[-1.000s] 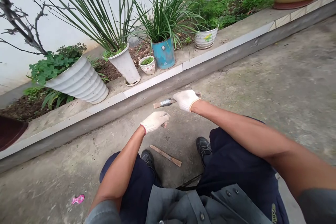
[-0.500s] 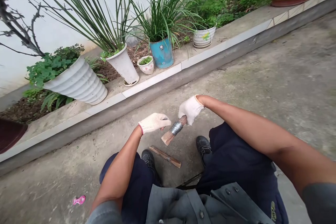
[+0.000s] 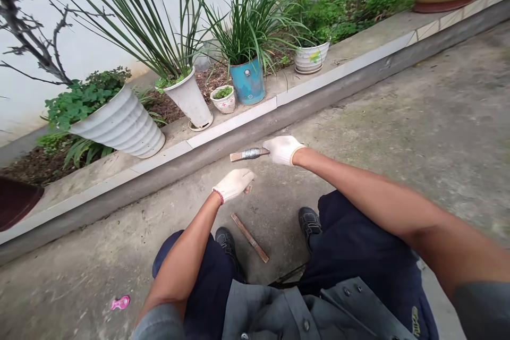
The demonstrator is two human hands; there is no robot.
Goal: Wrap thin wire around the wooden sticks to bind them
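Note:
My right hand (image 3: pixel 283 150), in a white knit glove, grips one end of a short wooden stick (image 3: pixel 236 157) wound round its middle with silver wire (image 3: pixel 251 153). The stick points left, above my left hand. My left hand (image 3: pixel 236 185), gloved too, is closed with thumb and fingers together; whatever it pinches is too small to make out. Below it, between my shoes, is a second wooden stick (image 3: pixel 250 239), slanting down to the right. Whether this stick hangs or rests on the ground I cannot tell.
A raised planter ledge (image 3: pixel 235 126) runs across in front. On it stand a white ribbed pot (image 3: pixel 123 122), a tall white pot (image 3: pixel 190 96), a blue pot (image 3: pixel 247 82) and other plants. A pink object (image 3: pixel 120 303) lies on the concrete at lower left.
My right hand has moved up and left, turning the wire-wound stick nearly level. The lower stick has swung round to a steeper slant. My left hand has hardly shifted.

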